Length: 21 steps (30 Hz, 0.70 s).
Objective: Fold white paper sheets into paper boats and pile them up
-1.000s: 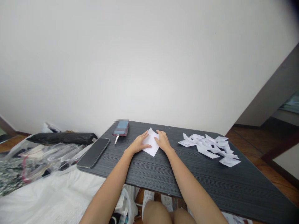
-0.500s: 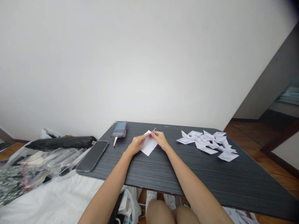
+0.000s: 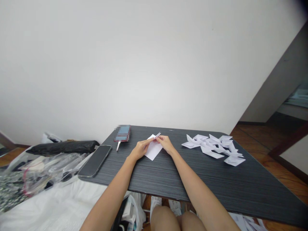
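A white sheet of paper [image 3: 153,152], partly folded, lies on the dark table at the middle, with one corner pointing toward me. My left hand [image 3: 141,148] rests along its left side, fingers stretched to the far fold and pressing there. From the right, my right hand [image 3: 164,142] pinches the folded far part between thumb and fingers. A narrow folded flap stands up between the two hands. Over to the right lies a loose group of folded white paper pieces [image 3: 211,146], apart from both hands.
A black phone [image 3: 95,161] lies at the table's left edge. Behind it is a device with a blurred screen [image 3: 122,132] and a white plug [image 3: 118,146]. The dark table [image 3: 168,179] meets a white wall. Bags and a black wrapped bundle [image 3: 63,147] lie at the left.
The flap at the paper's far end now stands out more between my fingertips. My fingers have shifted only slightly; the rest stays in place.
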Available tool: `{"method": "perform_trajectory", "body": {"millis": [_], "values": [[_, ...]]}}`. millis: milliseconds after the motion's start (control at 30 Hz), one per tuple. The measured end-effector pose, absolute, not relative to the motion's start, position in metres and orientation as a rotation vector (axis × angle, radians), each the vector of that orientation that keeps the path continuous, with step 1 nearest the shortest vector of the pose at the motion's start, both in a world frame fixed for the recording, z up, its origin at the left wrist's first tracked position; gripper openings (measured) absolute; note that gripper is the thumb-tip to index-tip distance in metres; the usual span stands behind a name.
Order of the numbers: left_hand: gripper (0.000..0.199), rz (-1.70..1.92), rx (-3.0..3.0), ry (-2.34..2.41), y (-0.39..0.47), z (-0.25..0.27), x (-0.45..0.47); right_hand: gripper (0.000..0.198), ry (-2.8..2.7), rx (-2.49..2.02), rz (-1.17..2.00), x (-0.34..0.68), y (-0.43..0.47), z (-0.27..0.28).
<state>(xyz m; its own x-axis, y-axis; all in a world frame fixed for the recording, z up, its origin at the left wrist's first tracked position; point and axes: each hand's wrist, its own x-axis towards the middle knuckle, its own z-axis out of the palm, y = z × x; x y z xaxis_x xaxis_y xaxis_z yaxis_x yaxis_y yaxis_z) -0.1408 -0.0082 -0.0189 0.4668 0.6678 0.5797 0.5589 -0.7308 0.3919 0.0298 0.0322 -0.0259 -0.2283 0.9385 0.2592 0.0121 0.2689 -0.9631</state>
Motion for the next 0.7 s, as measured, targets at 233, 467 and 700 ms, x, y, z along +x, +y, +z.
{"method": "perform_trajectory", "body": {"millis": [233, 467, 700], "values": [[0.036, 1.158, 2.547, 1.114, -0.011, -0.015, -0.139, 0.022, -1.461, -0.913, 1.185, 0.029, 0.033, -0.028], [0.031, 1.098, 2.623, 1.419, -0.006, -0.018, -0.142, 0.021, -1.272, -0.871, 1.192, 0.028, 0.035, -0.027], [0.026, 1.446, 2.322, 1.739, 0.001, -0.024, -0.147, 0.029, -1.355, -0.84, 0.986, 0.032, 0.032, -0.013]]}}
